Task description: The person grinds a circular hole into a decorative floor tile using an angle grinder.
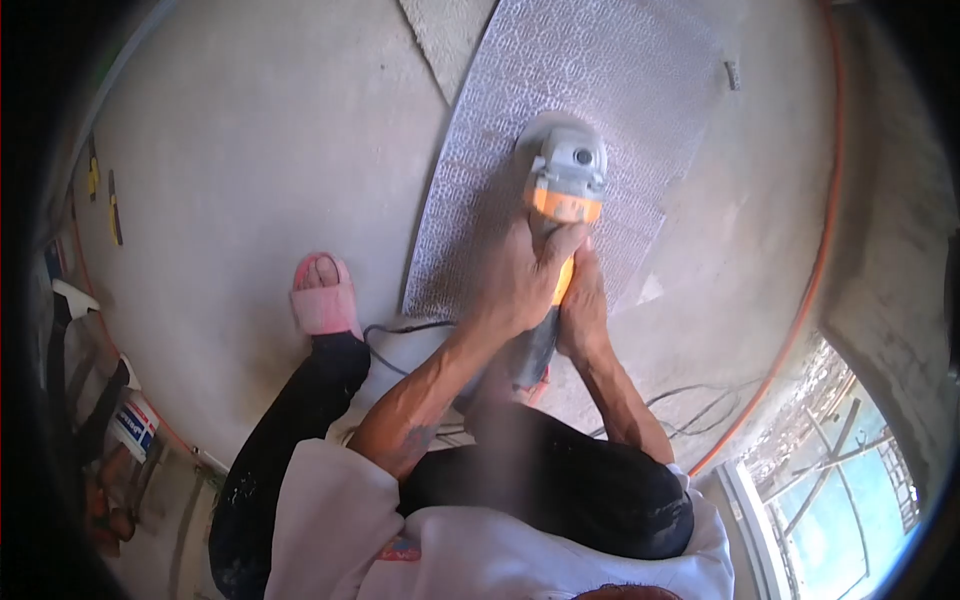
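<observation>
An angle grinder (567, 178) with a grey metal head and orange-yellow body is held between my two hands. My left hand (522, 272) wraps the body from the left, just behind the head. On the other side my right hand (584, 300) is closed around it. The dark rear end (535, 350) of the tool points back towards my legs. Its head is over a grey, patterned sheet (480, 170) on the floor. A blurred round edge shows at the head; the disc itself is mostly hidden.
An orange hose or cable (825, 230) curves down the right side of the concrete floor (240, 170). Black cord (690, 405) lies around my legs. Two yellow-handled tools (114, 210) lie at the left. My foot in a pink slipper (325, 300) is left of the sheet.
</observation>
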A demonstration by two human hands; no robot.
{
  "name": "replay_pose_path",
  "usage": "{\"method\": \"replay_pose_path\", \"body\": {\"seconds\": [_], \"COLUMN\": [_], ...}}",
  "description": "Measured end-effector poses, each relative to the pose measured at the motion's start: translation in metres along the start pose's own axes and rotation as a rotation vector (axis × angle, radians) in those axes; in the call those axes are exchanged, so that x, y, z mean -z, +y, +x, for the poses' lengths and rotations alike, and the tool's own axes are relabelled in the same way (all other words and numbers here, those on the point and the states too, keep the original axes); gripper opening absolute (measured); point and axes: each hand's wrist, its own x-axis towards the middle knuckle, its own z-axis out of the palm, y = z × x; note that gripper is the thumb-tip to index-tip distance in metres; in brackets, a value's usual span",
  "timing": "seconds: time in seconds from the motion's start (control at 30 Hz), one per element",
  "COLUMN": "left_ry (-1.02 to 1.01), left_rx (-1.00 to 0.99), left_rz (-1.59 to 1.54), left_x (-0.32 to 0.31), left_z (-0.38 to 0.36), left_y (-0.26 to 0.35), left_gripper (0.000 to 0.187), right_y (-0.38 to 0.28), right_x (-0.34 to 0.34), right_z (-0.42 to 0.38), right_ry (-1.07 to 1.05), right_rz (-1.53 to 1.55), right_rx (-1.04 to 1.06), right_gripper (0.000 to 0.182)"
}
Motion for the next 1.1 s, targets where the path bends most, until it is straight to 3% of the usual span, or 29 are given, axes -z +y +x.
{"method": "replay_pose_path", "body": {"seconds": [0.13, 0.23, 0.27, 0.33, 0.4, 0.5, 0.57, 0.63, 0.7, 0.8, 0.83, 0.9, 1.0, 1.03, 1.1], "left_ry": [-0.017, 0.133, 0.086, 0.016, 0.041, -0.042, -0.014, 0.09, 0.134, 0.052, -0.013, -0.154, -0.257, -0.255, -0.2], "left_rx": [0.009, -0.195, -0.157, -0.117, -0.058, 0.009, -0.017, -0.049, -0.209, -0.173, -0.143, -0.125, -0.14, -0.063, -0.012], "left_rz": [0.021, 0.17, 0.148, 0.113, 0.156, 0.146, 0.089, -0.006, 0.118, 0.186, 0.208, 0.28, 0.159, 0.011, -0.22], "left_x": [0.001, -0.011, -0.012, -0.005, -0.006, -0.006, -0.003, -0.011, -0.022, -0.016, -0.012, 0.0, 0.015, 0.017, 0.02], "left_z": [0.0, 0.0, -0.004, 0.001, 0.009, 0.002, 0.007, 0.01, 0.01, 0.011, 0.005, -0.009, -0.039, -0.05, -0.062], "left_y": [0.006, -0.005, -0.006, 0.001, 0.001, 0.001, 0.004, -0.009, -0.026, -0.022, -0.019, -0.011, 0.001, 0.003, 0.02], "left_gripper": [0.028, 0.025, 0.025, 0.026, 0.026, 0.025, 0.035, 0.07, 0.07, 0.065, 0.055, 0.032, 0.043, 0.049, 0.052], "right_y": [-0.015, -0.014, -0.016, -0.019, -0.025, -0.033, -0.018, -0.02, -0.027, 0.01, 0.013, 0.016, 0.047, 0.039, 0.017], "right_x": [-0.001, 0.004, 0.006, -0.004, -0.006, 0.001, 0.0, 0.0, 0.009, 0.007, 0.003, 0.002, 0.017, 0.018, 0.011], "right_z": [-0.001, 0.002, 0.002, -0.003, 0.001, -0.003, -0.001, 0.003, 0.001, -0.001, -0.008, -0.019, -0.042, -0.051, -0.064], "right_ry": [0.019, -0.007, -0.032, 0.055, 0.056, -0.002, -0.008, -0.03, -0.071, 0.019, 0.044, -0.012, -0.173, -0.247, -0.298], "right_rz": [-0.112, 0.02, 0.086, -0.025, -0.06, 0.061, 0.183, 0.203, 0.109, 0.019, 0.299, 0.24, 0.138, 0.145, 0.581], "right_rx": [0.043, -0.075, -0.137, 0.072, 0.126, -0.073, -0.053, -0.058, -0.104, 0.084, -0.092, -0.119, -0.136, -0.142, -0.238], "right_gripper": [0.051, 0.05, 0.05, 0.05, 0.05, 0.05, 0.05, 0.05, 0.051, 0.053, 0.053, 0.053, 0.059, 0.061, 0.07]}}
